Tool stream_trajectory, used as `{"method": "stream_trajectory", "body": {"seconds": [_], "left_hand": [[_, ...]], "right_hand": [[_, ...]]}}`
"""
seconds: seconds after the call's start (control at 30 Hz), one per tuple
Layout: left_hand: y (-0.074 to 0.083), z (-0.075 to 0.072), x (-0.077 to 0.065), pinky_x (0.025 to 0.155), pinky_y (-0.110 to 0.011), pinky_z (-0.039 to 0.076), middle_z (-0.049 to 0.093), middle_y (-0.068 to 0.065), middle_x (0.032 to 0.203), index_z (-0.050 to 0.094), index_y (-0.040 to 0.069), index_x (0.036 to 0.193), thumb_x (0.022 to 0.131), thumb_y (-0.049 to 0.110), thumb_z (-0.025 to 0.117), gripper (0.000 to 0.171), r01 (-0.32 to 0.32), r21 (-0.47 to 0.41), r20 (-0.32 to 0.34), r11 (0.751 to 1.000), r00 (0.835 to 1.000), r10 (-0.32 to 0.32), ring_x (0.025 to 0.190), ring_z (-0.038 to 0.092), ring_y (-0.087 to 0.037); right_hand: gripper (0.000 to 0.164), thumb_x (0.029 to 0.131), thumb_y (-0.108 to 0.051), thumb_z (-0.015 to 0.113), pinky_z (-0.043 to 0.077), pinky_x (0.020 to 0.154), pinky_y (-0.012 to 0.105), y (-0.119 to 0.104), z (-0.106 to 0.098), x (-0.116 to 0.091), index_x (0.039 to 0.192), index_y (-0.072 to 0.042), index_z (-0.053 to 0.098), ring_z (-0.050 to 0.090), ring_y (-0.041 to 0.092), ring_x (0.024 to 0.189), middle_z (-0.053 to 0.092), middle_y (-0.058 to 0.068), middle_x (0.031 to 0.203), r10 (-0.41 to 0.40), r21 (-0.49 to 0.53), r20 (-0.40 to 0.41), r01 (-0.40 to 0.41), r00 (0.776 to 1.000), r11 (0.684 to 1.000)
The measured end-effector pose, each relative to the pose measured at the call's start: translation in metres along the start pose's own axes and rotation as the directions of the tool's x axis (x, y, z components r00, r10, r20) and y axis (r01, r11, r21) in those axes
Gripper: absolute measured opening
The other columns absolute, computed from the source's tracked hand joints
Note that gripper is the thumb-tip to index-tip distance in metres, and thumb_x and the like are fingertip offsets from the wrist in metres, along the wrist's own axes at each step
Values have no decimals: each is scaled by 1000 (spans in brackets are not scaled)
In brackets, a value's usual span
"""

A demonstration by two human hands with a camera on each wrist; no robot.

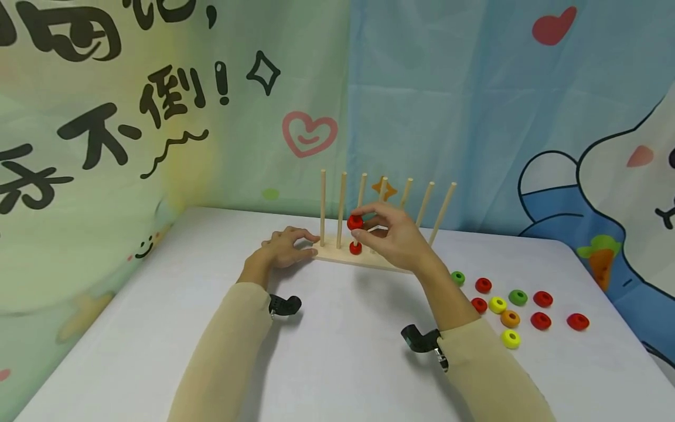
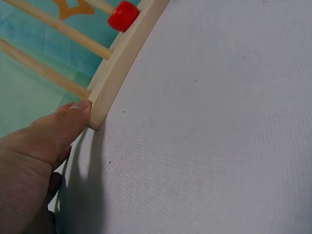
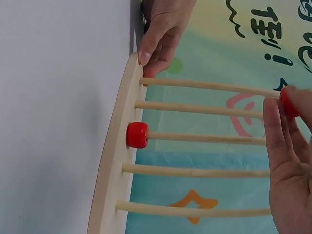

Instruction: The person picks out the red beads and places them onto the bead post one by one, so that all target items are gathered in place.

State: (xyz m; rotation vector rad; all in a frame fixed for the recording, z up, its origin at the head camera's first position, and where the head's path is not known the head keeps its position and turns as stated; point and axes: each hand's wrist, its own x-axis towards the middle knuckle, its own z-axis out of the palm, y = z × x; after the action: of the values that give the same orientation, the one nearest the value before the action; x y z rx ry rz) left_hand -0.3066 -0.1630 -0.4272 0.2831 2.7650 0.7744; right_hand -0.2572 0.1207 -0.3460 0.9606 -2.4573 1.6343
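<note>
A wooden peg rack (image 1: 337, 252) with several upright pegs stands towards the back of the table. My left hand (image 1: 286, 246) holds the left end of its base, thumb (image 2: 80, 105) at the front edge and fingers behind. One red bead (image 3: 137, 135) sits at the foot of the third peg from the left. Above it, my right hand (image 1: 392, 234) pinches another red bead (image 1: 355, 222) between thumb and fingertips. In the head view this held bead overlaps the third peg. The right hand hides parts of the pegs further right.
Loose beads lie on the white table (image 1: 337, 351) to the right: several red beads (image 1: 542, 299), green beads (image 1: 518, 298), yellow beads (image 1: 510, 339) and an orange bead (image 1: 510, 319). A printed curtain (image 1: 422, 105) hangs close behind the rack.
</note>
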Motion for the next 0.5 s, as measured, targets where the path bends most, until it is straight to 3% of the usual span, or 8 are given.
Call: {"method": "stream_trajectory", "body": {"seconds": [0.1, 0.27, 0.5], "left_hand": [[0, 1, 0, 113, -66, 24, 34, -3, 164, 61, 42, 138, 98, 53, 62, 42, 2, -3, -2, 1000, 1000, -2, 147, 28, -39], [-1, 1, -1, 113, -65, 24, 34, -3, 163, 61, 41, 138, 98, 53, 62, 41, -4, -9, -5, 1000, 1000, 4, 147, 28, -39], [-2, 2, -1, 113, -66, 23, 34, -3, 164, 60, 41, 138, 98, 53, 61, 42, -14, -12, -9, 1000, 1000, 14, 147, 28, -40]], "right_hand": [[34, 96, -8, 73, 58, 81, 30, 0, 2, 2, 128, -9, 65, 71, 24, 102, 63, 8, 124, -30, -24, -35, 29, 999, 999], [36, 97, -6, 70, 57, 87, 27, 0, 3, 7, 131, -4, 62, 71, 26, 102, 57, 12, 131, -87, 3, -97, 88, 991, 996], [36, 95, 3, 68, 58, 87, 26, -1, -2, 18, 131, 3, 60, 70, 24, 100, 61, 19, 128, -156, 86, -239, 181, 959, 980]]}}
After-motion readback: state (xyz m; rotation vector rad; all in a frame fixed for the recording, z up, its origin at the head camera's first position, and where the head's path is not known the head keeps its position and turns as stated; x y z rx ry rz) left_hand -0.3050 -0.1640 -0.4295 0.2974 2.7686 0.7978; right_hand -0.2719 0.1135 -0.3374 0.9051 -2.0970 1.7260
